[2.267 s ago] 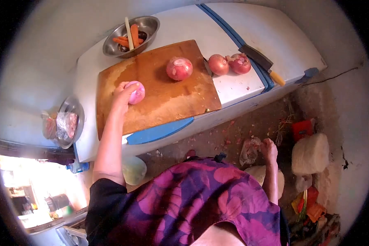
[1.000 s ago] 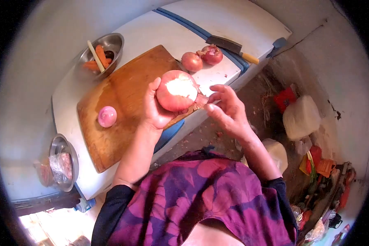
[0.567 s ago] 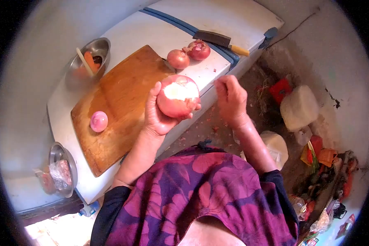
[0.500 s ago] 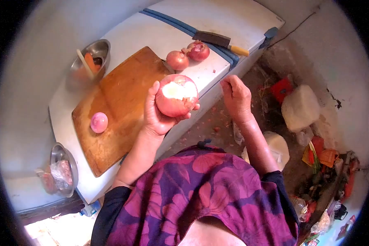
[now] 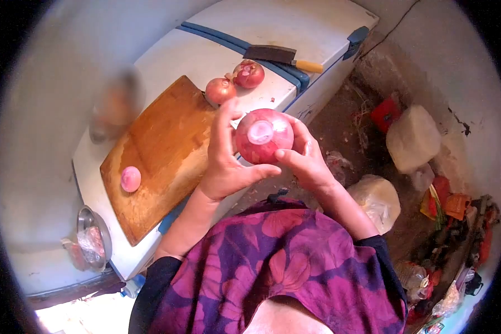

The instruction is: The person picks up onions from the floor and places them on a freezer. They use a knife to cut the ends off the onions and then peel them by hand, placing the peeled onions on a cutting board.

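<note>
Onion (image 5: pixel 263 135): held in the air off the bench's (image 5: pixel 172 58) near edge, cut end towards camera. Left hand (image 5: pixel 225 164) clasps its left side, right hand (image 5: pixel 306 158) its right; both equally close.

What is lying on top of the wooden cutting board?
One small peeled onion lies on the cutting board, near its left end; the rest in view is bare wood. The left hand, holding a large onion with the right hand, covers the board's right corner.
</note>
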The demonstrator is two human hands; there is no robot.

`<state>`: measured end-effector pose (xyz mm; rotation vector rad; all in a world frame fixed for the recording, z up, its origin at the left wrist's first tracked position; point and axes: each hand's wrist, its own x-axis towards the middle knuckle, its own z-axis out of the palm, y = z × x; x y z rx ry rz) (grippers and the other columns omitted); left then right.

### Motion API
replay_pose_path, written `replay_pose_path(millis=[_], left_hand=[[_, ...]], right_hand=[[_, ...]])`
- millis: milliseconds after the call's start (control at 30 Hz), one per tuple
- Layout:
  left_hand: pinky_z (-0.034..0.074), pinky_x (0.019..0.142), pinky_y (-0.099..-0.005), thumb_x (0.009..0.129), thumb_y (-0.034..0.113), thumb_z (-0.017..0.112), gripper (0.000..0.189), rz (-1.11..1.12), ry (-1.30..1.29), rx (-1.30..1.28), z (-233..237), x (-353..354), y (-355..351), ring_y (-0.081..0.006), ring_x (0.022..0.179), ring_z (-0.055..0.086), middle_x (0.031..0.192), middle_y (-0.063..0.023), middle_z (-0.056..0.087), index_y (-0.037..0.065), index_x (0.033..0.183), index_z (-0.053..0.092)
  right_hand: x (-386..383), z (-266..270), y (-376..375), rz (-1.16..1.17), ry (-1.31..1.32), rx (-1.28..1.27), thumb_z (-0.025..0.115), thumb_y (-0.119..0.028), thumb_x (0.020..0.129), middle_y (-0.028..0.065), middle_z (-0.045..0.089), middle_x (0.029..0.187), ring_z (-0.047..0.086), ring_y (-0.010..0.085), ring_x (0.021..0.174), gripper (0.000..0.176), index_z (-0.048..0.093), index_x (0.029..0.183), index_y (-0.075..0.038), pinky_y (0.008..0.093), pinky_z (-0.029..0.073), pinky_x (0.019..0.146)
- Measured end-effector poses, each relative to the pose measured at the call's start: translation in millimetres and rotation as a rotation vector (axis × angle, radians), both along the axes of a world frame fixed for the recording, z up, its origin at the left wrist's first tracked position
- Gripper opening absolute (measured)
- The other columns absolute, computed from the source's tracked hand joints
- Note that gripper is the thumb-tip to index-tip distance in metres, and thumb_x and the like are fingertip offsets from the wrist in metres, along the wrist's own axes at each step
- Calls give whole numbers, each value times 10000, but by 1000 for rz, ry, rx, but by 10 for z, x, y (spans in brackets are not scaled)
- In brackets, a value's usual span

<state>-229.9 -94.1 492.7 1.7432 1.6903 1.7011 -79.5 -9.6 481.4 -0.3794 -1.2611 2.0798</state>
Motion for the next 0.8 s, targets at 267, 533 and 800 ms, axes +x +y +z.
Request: replay_pose_path(millis=[267,533,800], left_hand=[[430,992,-356,666,178,763,717,-466,-1411,-203,-141,-17,-176,-237,1132,520,1212,-99,530,29,1287,435],[460,951,-340,655,72,734,638,-277,-1180,-142,-170,-103,-327,-215,1046,569,1121,-90,580,25,1238,479],[449,909,-291,634,23,758,611,-180,-908,-208,-109,-90,-413,-152,998,561,1079,-58,579,34,1188,501]], right_hand=[[-63,-61,41,141,-114,239,728,-176,733,112,527,1196,538,188,1083,668,432,1311,-19,315,468,868],[-117,91,-69,-296,-410,948,685,-142,786,115,634,887,652,256,737,199,657,950,-31,308,535,609],[-156,55,-128,-376,-477,1358,642,-122,771,84,599,747,621,292,680,68,612,813,-78,377,512,574]])
